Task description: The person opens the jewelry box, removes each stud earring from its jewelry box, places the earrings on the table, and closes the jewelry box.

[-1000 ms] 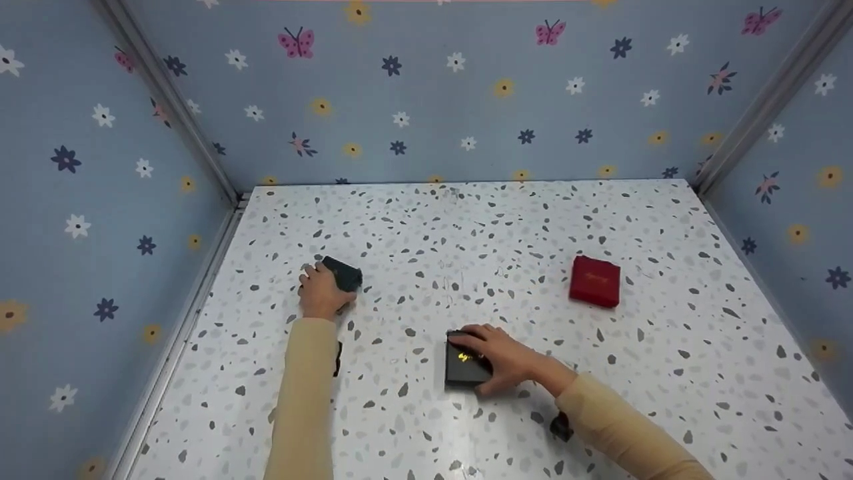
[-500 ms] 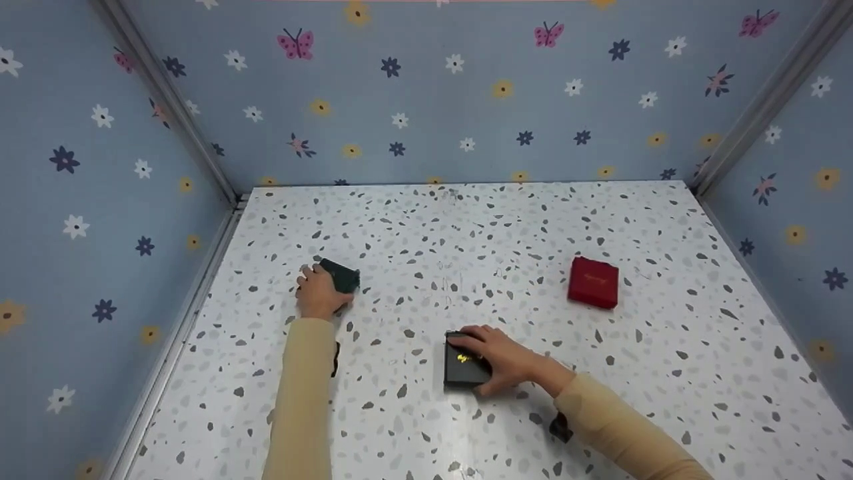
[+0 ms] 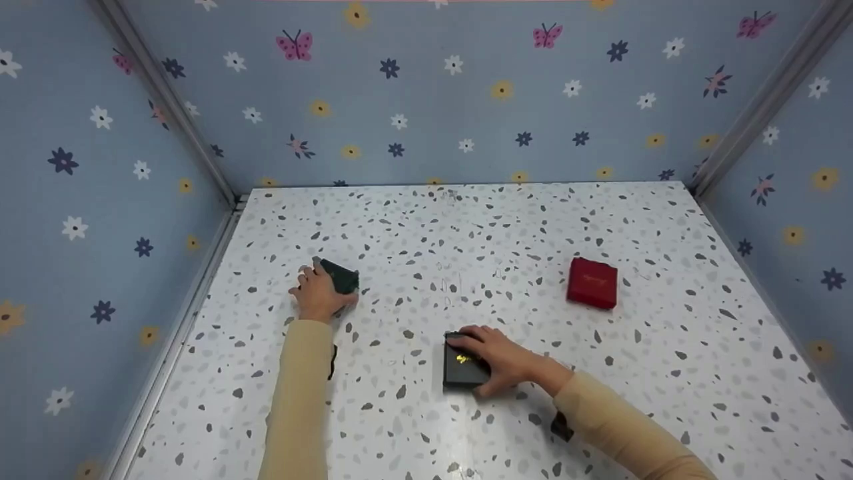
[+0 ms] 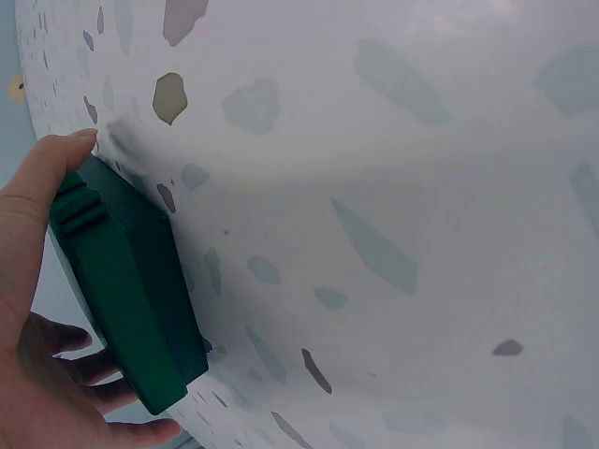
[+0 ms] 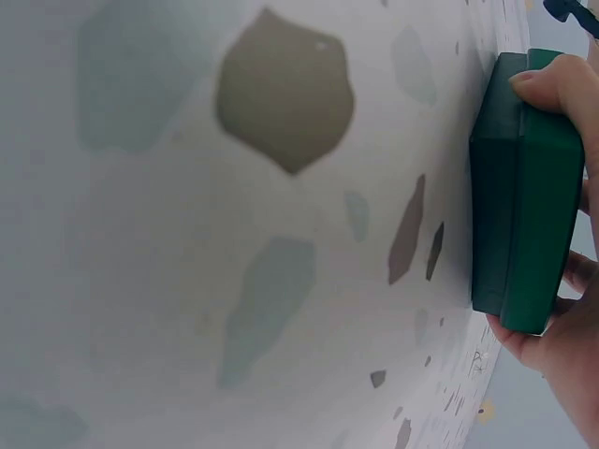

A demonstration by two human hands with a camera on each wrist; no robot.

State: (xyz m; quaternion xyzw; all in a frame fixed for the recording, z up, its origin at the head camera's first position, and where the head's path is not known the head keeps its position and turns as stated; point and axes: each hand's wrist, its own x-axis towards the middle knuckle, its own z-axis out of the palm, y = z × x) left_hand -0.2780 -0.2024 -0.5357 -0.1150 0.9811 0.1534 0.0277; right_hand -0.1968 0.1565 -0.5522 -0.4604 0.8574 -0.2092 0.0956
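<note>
On the left of the head view, my left hand (image 3: pixel 316 293) spreads over a small green box (image 3: pixel 341 277) lying at an angle on the tabletop. In the left wrist view, the thumb (image 4: pixel 65 154) reaches one end of it, and the fingers fan out past its other edges, looking loose. My right hand (image 3: pixel 503 360) holds a dark green box (image 3: pixel 460 370) with gold lettering, lower centre. In the right wrist view, the thumb presses one edge of that box (image 5: pixel 543 206) and a fingertip meets the opposite end; it sits flat on the table.
A red box (image 3: pixel 592 284) with faint gold script lies farther back on the right. The speckled white tabletop (image 3: pixel 413 227) is bounded by blue flowered panels (image 3: pixel 426 100) at the back and both sides, with metal rails along the corners.
The fingers of my left hand have spread wider around the green box. The right hand and its box stay in place; the head view has shifted very slightly.
</note>
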